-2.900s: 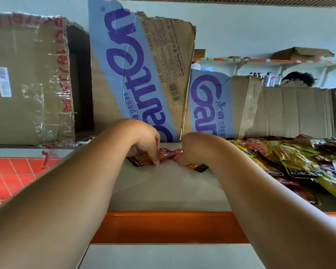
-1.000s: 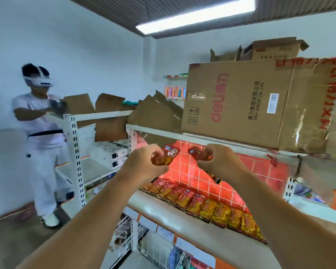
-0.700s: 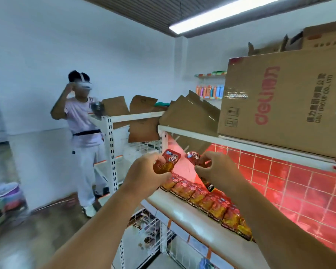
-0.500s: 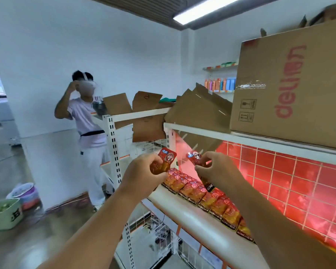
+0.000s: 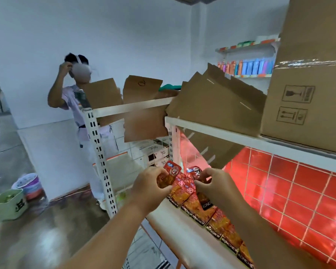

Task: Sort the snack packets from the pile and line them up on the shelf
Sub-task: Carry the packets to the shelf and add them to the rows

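Single head view, close above shelf, facing forward-down along it, forearms entering from below.

I see the left hand gripping a red snack packet and the right hand pinching a second packet, both just above the row of packets lying on the white shelf. A cardboard box sits one level up.

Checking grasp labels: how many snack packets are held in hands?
2. Left packet pinched by the left hand, right packet by the right hand; more may be hidden behind them.
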`<state>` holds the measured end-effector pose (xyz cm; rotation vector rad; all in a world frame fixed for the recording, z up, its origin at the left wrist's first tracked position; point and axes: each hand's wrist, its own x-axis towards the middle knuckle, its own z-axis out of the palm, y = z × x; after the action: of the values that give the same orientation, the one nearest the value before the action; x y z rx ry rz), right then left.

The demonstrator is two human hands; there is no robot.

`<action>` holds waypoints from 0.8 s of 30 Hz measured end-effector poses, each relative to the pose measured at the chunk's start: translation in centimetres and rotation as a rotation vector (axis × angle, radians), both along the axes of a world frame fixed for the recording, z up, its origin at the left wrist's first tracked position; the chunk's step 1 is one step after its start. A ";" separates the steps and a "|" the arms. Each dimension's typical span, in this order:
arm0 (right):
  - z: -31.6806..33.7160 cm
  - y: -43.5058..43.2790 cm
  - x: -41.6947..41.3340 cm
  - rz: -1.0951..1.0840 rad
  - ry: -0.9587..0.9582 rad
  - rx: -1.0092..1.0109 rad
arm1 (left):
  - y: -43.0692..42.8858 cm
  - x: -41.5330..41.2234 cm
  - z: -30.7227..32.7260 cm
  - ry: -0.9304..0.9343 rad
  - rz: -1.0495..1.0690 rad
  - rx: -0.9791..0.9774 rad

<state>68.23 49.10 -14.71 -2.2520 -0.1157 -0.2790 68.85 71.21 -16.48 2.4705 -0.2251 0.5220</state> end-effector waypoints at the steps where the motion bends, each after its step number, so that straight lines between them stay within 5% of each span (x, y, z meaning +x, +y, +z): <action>1: -0.6 0.2 0.7 -0.003 0.018 -0.008 | 0.1 0.9 -0.7 0.010 0.001 -0.003; 24: -13.6 12.7 16.8 -0.480 0.298 -0.258 | 7.7 24.2 -17.5 0.220 -0.210 -0.129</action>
<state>85.07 61.78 -28.27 -2.5280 0.5822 -0.1831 93.10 78.91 -34.01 2.3219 -0.3452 0.1684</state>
